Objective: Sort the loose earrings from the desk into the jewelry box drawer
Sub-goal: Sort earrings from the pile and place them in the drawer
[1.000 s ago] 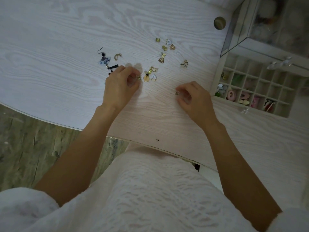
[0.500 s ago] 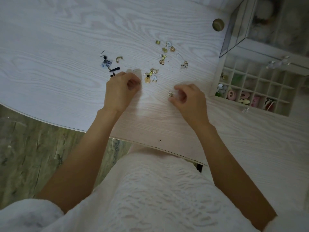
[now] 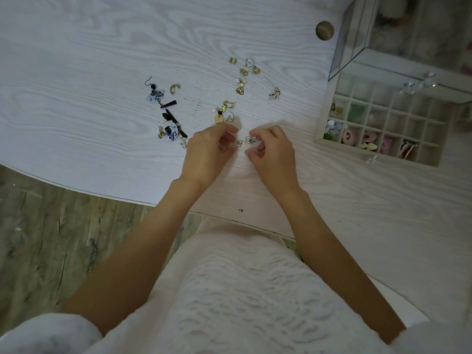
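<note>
I have both hands low over the pale wood-grain desk (image 3: 102, 60), close together near its front edge. My left hand (image 3: 207, 154) pinches a small square gold earring (image 3: 238, 143) between thumb and fingertips, the other fingers curled in. My right hand (image 3: 274, 154) pinches a matching square earring (image 3: 248, 140) the same way, and the two pieces sit just beside each other in the gap between my hands; I cannot tell whether they touch.

The rest of the loose earrings lie scattered farther out on the desk. To the left there is a cluster with blue-and-white pieces (image 3: 156, 96) and black bar shapes (image 3: 169, 104). Straight beyond my hands lie a gold pair and a white heart-shaped one (image 3: 229, 116), and farther still a group of small gold pieces (image 3: 245, 72).

The jewelry box drawer (image 3: 383, 123) stands open to the right, its grid of compartments partly filled with pink and green items near the front-left corner. A round brass knob (image 3: 325, 30) sits far right on the desk.
</note>
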Motion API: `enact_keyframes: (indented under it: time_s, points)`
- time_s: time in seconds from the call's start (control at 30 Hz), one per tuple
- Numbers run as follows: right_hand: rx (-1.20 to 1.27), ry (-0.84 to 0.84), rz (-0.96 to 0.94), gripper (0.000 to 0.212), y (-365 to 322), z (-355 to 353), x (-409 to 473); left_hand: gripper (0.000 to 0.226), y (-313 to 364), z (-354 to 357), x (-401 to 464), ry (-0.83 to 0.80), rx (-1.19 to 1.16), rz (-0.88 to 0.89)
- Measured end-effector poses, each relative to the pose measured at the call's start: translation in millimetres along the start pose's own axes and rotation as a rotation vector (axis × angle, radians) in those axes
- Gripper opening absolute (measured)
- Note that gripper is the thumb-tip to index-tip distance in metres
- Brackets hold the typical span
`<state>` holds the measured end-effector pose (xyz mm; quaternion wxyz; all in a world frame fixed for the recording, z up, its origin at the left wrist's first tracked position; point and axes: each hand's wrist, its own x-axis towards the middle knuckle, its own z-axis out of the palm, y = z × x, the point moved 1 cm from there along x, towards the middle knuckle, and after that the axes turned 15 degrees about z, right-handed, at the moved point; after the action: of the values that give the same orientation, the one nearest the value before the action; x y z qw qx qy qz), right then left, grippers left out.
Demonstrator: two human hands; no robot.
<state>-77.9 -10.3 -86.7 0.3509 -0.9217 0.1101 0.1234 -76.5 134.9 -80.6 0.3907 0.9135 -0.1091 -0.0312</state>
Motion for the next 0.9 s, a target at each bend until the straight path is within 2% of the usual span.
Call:
enact_keyframes:
  time_s: [0.17, 0.37, 0.67, 0.8, 0.9]
  points:
    - [-0.014, -0.024, 0.011, 0.024, -7, 5, -1, 0.017, 0, 2, -9, 0.037, 0.122, 0.006]
    - [-0.018, -0.004, 0.016, 0.018, -10, 10, -5, 0.014, 12, 7, -4, 0.041, -0.004, -0.062]
    - [-0.064, 0.003, 0.032, 0.010, -2, 5, -6, 0.012, 14, 8, 1, -0.034, -0.031, -0.031]
    - [-0.068, 0.078, 0.040, 0.009, 13, -8, -12, 0.013, 25, 19, 3, -0.020, -0.145, -0.045]
    - [0.023, 0.116, 0.080, 0.010, 26, -26, -14, 0.015, 43, 32, 11, -0.018, -0.301, -0.095]
